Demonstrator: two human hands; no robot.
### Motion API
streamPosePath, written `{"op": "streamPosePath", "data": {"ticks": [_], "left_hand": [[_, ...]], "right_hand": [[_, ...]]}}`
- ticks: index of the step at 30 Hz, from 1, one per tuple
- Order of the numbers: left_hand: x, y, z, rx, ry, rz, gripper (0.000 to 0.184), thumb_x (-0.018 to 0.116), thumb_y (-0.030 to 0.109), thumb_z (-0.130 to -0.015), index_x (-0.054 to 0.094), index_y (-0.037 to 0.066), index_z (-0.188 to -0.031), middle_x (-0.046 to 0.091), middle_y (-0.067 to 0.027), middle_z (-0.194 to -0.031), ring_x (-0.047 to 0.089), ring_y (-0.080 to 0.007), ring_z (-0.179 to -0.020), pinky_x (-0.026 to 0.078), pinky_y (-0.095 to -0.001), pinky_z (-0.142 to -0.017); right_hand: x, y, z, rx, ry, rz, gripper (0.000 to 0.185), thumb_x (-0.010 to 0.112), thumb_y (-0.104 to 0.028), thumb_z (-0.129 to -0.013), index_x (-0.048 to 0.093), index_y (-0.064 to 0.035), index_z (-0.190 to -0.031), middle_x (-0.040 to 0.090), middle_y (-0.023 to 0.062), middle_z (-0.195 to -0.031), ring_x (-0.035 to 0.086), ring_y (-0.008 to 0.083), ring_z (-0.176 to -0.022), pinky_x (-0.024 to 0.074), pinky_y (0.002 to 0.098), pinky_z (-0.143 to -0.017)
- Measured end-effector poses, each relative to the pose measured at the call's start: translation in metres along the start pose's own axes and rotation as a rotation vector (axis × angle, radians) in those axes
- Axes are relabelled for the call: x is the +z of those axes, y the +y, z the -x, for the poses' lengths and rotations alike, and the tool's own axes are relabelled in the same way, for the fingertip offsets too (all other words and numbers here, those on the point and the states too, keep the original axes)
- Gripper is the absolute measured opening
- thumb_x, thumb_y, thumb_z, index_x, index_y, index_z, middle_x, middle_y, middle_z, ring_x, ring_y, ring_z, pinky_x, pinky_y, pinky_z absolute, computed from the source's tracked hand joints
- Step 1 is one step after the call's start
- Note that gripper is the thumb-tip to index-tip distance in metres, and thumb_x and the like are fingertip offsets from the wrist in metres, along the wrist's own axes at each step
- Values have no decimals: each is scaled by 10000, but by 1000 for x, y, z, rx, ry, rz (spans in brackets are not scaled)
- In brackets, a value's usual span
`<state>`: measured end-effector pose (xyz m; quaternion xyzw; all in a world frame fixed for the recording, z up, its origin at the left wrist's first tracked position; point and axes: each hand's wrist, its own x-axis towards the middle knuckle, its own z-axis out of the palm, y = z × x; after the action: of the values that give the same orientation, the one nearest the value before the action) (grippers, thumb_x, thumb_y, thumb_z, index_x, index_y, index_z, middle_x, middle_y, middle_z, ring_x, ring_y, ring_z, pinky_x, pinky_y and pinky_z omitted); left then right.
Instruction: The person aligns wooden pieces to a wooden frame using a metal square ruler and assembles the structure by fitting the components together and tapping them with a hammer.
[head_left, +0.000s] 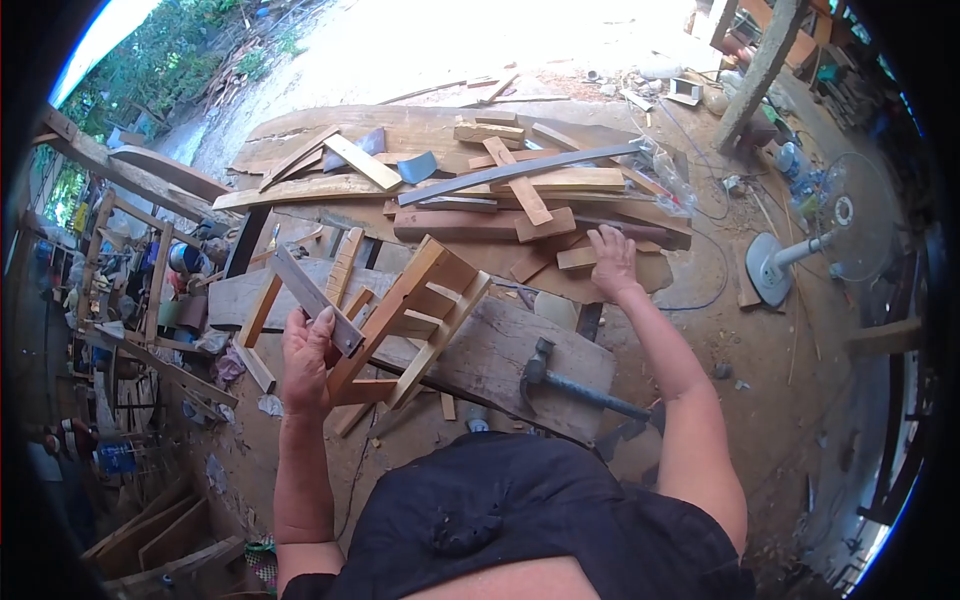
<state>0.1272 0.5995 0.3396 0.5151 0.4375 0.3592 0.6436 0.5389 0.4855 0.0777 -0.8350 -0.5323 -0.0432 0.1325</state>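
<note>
My left hand (306, 352) is closed round a small wooden frame (405, 310) with several crosspieces, tilted above the workbench plank. Its thumb presses on a grey wooden strip (315, 298) that lies against the frame. My right hand (613, 266) reaches forward over the wood pile, its fingers extended near the end of a dark reddish beam (460, 228). Beside that hand is a short pale block (577, 259); whether the fingertips touch it I cannot tell. A claw hammer (580, 388) lies on the weathered plank (480, 355) between my arms.
Loose boards, a long grey strip (520, 174) and a blue curved piece (417, 167) lie across the pile ahead. A white pedestal fan (772, 268) stands at the right. Wooden racks and clutter (150, 270) fill the left side. A post (762, 75) rises at upper right.
</note>
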Motion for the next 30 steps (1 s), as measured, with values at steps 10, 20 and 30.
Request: {"op": "streamPosePath", "data": {"ticks": [10, 20, 30], "left_hand": [[-12, -7, -6, -13, 39, -80, 302, 521, 194, -955, 449, 28, -1197, 588, -41, -1031, 605, -77, -844, 520, -234, -731], [4, -5, 1, 27, 70, -89, 257, 569, 174, -930, 476, 22, -1115, 603, -36, -879, 583, -66, -552, 483, -197, -485], [12, -5, 5, 53, 74, -84, 281, 564, 171, -934, 455, 14, -1139, 568, -23, -880, 554, -31, -623, 478, -173, -541]], "right_hand": [[-4, 7, -2, 76, -247, 30, 521, 669, -150, -706, 523, -193, -1204, 524, 44, -1193, 426, 271, -1219, 376, 523, -953], [-19, 7, -11, 22, -333, 119, 457, 688, -165, -731, 540, -187, -1163, 541, 49, -1169, 476, 272, -1151, 438, 509, -900], [-61, 1, -90, -33, -350, -145, 287, 584, -142, -730, 670, -60, -991, 650, 211, -1012, 619, 341, -987, 474, 412, -889]]}}
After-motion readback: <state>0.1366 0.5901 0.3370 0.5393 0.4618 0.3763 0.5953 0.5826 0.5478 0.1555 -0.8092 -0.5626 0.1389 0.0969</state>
